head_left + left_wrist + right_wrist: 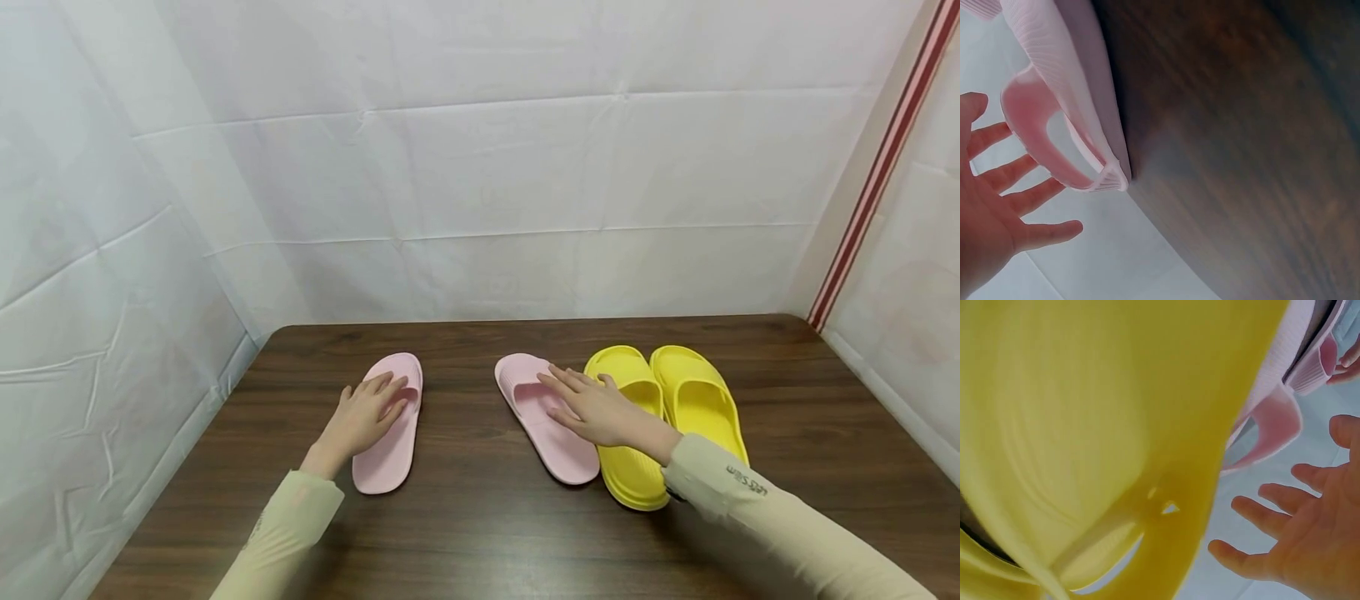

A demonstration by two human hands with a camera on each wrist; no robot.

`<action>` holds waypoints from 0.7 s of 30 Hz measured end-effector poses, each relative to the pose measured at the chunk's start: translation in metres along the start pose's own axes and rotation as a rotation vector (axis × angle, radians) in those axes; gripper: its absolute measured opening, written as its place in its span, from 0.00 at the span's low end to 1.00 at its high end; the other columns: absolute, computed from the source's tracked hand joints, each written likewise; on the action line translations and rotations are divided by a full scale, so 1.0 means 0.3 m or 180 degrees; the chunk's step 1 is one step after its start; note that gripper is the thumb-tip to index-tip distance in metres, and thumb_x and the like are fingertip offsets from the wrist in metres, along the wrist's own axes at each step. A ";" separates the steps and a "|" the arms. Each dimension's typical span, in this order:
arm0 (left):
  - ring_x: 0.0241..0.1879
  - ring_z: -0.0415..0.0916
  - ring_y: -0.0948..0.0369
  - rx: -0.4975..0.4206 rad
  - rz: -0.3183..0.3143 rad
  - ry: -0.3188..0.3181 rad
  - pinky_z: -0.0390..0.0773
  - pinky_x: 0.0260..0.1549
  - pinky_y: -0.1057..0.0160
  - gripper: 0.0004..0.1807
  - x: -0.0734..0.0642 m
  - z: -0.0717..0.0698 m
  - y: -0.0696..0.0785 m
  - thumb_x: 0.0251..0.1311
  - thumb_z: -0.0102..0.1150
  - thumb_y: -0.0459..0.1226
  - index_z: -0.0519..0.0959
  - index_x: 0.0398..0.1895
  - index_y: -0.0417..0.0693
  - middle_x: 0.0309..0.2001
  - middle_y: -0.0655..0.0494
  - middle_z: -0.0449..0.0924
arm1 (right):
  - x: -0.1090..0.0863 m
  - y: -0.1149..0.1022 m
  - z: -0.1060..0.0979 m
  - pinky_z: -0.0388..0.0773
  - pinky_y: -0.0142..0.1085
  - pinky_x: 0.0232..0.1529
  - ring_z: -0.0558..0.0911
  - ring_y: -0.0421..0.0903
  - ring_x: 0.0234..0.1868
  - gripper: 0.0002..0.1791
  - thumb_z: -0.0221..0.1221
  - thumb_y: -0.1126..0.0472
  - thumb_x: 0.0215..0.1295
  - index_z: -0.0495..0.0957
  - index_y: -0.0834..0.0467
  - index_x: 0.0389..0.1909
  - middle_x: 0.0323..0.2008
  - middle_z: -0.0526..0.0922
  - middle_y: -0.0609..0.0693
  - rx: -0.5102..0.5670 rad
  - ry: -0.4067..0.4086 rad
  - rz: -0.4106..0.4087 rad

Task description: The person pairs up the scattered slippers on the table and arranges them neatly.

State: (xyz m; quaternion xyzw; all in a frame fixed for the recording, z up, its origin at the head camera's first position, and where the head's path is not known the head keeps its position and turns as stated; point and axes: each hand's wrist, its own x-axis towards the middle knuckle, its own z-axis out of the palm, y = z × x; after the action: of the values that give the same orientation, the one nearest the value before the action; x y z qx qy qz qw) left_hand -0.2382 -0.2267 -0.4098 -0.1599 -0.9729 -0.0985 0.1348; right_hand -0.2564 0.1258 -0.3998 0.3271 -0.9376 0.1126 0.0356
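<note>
Two pink slippers lie apart on the brown table. My left hand (363, 419) is over the strap of the left pink slipper (386, 467), with its fingers spread. In the left wrist view that hand (991, 206) has its fingertips close to the pink strap (1035, 119) and grips nothing. Over the right pink slipper (566, 454), which lies at a slant, my right hand (603, 412) reaches in from the right, fingers extended. The right wrist view shows the right hand's fingers (1263, 515) apart, with no object in them. My right wrist passes above a yellow slipper (637, 487).
A second yellow slipper (701, 408) lies to the right of the first, beside it. The wooden table (457, 533) has rounded far corners. White sheeting (480, 183) hangs behind and at both sides, with a red stripe (877, 175) at the right corner.
</note>
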 end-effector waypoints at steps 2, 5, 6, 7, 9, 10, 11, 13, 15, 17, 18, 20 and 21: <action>0.56 0.66 0.44 -0.0007 -0.0005 0.0000 0.59 0.50 0.33 0.21 -0.001 0.001 0.001 0.60 0.50 0.43 0.70 0.56 0.46 0.56 0.41 0.70 | 0.005 -0.005 -0.006 0.55 0.66 0.54 0.63 0.55 0.64 0.29 0.45 0.46 0.65 0.56 0.49 0.66 0.67 0.57 0.53 -0.0047 -0.0040 -0.0023; 0.56 0.66 0.44 -0.0015 0.0008 0.0016 0.59 0.49 0.33 0.21 -0.002 0.002 0.003 0.59 0.50 0.42 0.71 0.55 0.46 0.56 0.41 0.70 | 0.016 -0.010 -0.009 0.54 0.66 0.54 0.63 0.55 0.64 0.29 0.45 0.47 0.65 0.56 0.50 0.65 0.67 0.57 0.54 -0.0092 -0.0089 -0.0056; 0.56 0.66 0.44 -0.0012 0.0013 0.0018 0.60 0.49 0.33 0.21 -0.002 0.003 0.003 0.59 0.50 0.42 0.71 0.55 0.46 0.56 0.41 0.70 | 0.019 -0.011 -0.011 0.54 0.66 0.54 0.63 0.55 0.64 0.29 0.45 0.46 0.65 0.57 0.50 0.65 0.67 0.57 0.54 -0.0083 -0.0106 -0.0059; 0.56 0.66 0.44 -0.0009 0.0015 0.0016 0.60 0.50 0.33 0.21 -0.002 0.004 0.002 0.59 0.50 0.42 0.71 0.55 0.46 0.56 0.41 0.70 | 0.023 -0.012 -0.011 0.54 0.65 0.54 0.63 0.55 0.64 0.29 0.45 0.47 0.65 0.57 0.50 0.65 0.67 0.57 0.54 -0.0086 -0.0124 -0.0063; 0.56 0.66 0.44 0.0005 0.0026 0.0009 0.60 0.50 0.34 0.21 -0.002 0.007 0.002 0.59 0.50 0.43 0.71 0.56 0.47 0.56 0.41 0.70 | 0.031 -0.011 -0.011 0.54 0.66 0.54 0.63 0.55 0.64 0.29 0.46 0.47 0.65 0.57 0.51 0.65 0.67 0.57 0.54 -0.0086 -0.0157 -0.0070; 0.56 0.66 0.44 0.0014 0.0032 0.0005 0.60 0.50 0.34 0.21 -0.002 0.007 0.002 0.59 0.50 0.43 0.71 0.56 0.47 0.56 0.41 0.70 | 0.034 -0.011 -0.010 0.54 0.66 0.54 0.63 0.55 0.64 0.29 0.45 0.47 0.65 0.57 0.51 0.65 0.67 0.57 0.55 -0.0095 -0.0177 -0.0072; 0.56 0.66 0.44 0.0023 0.0037 0.0005 0.61 0.50 0.34 0.21 -0.002 0.007 0.001 0.59 0.50 0.43 0.71 0.56 0.47 0.56 0.41 0.70 | 0.039 -0.011 -0.011 0.53 0.66 0.54 0.62 0.55 0.64 0.29 0.45 0.47 0.65 0.57 0.51 0.65 0.67 0.57 0.54 -0.0085 -0.0206 -0.0060; 0.56 0.66 0.45 0.0028 0.0050 0.0006 0.61 0.50 0.35 0.21 -0.002 0.008 0.001 0.59 0.50 0.43 0.71 0.56 0.47 0.56 0.41 0.70 | 0.046 -0.008 -0.011 0.53 0.66 0.55 0.62 0.55 0.65 0.28 0.45 0.48 0.65 0.57 0.51 0.65 0.67 0.57 0.54 -0.0097 -0.0247 -0.0050; 0.56 0.67 0.45 0.0022 0.0068 0.0020 0.61 0.49 0.35 0.21 -0.002 0.007 0.001 0.59 0.50 0.43 0.71 0.56 0.47 0.55 0.41 0.70 | 0.051 -0.006 -0.013 0.52 0.67 0.55 0.62 0.56 0.65 0.29 0.45 0.48 0.65 0.56 0.51 0.65 0.67 0.57 0.55 -0.0101 -0.0279 -0.0048; 0.56 0.67 0.44 0.0014 0.0090 0.0027 0.61 0.49 0.35 0.21 -0.003 0.005 0.001 0.59 0.51 0.42 0.70 0.56 0.46 0.56 0.41 0.70 | 0.055 -0.005 -0.015 0.52 0.67 0.55 0.62 0.56 0.65 0.29 0.45 0.47 0.65 0.56 0.50 0.66 0.67 0.57 0.55 -0.0091 -0.0322 -0.0045; 0.56 0.67 0.44 0.0007 0.0098 0.0021 0.61 0.49 0.35 0.22 -0.004 0.005 0.001 0.59 0.51 0.43 0.70 0.56 0.46 0.56 0.42 0.70 | 0.057 -0.004 -0.016 0.52 0.67 0.55 0.62 0.57 0.64 0.29 0.45 0.47 0.65 0.56 0.50 0.65 0.67 0.57 0.55 -0.0092 -0.0338 -0.0054; 0.56 0.67 0.45 -0.0002 0.0123 0.0007 0.62 0.50 0.35 0.22 -0.004 0.006 0.000 0.59 0.51 0.43 0.70 0.56 0.46 0.56 0.42 0.70 | 0.060 -0.002 -0.015 0.52 0.67 0.55 0.62 0.58 0.64 0.29 0.45 0.47 0.65 0.56 0.49 0.66 0.67 0.57 0.55 -0.0110 -0.0378 -0.0062; 0.56 0.67 0.45 -0.0006 0.0136 -0.0003 0.62 0.50 0.35 0.22 -0.004 0.006 0.001 0.58 0.51 0.43 0.70 0.55 0.46 0.57 0.42 0.70 | 0.061 -0.001 -0.014 0.52 0.67 0.55 0.62 0.58 0.64 0.29 0.45 0.46 0.65 0.55 0.48 0.66 0.67 0.57 0.54 -0.0112 -0.0406 -0.0053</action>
State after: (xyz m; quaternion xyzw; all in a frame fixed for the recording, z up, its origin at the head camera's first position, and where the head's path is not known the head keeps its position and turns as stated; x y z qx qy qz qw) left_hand -0.2376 -0.2263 -0.4119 -0.1808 -0.9692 -0.0964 0.1363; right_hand -0.2706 0.1155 -0.3931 0.3407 -0.9370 0.0747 -0.0174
